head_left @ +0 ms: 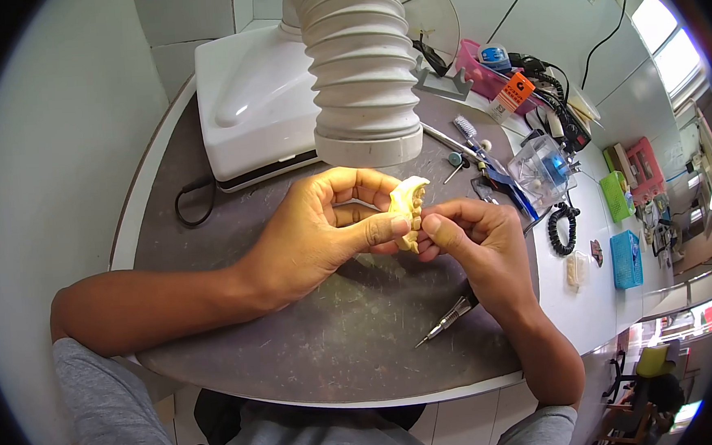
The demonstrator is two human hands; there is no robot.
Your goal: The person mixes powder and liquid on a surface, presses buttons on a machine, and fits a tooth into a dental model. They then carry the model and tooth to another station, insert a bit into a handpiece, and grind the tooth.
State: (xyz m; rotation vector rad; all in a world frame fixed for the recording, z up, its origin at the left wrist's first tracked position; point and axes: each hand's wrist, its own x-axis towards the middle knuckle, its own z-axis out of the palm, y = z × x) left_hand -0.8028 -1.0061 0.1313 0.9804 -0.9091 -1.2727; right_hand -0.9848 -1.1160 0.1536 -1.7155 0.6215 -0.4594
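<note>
A pale yellow dental cast (404,201) with a row of teeth along its right side is held up over the grey worktop (331,346). My left hand (323,224) grips it from the left, the thumb across its front and the fingers behind. My right hand (479,239) is closed at the toothed side, thumb and index finger pinched against or very near the teeth. Whether a small piece sits in that pinch is hidden. Below my right hand, a metal handpiece (448,321) with a thin bur lies on the worktop.
A white ribbed suction hose (363,67) hangs just above the hands. Behind it stands a white machine housing (259,106). At right are a brush (465,127), a clear plastic box (542,170), a pink basket (481,70), a coiled black cord (563,230) and a blue basket (626,260).
</note>
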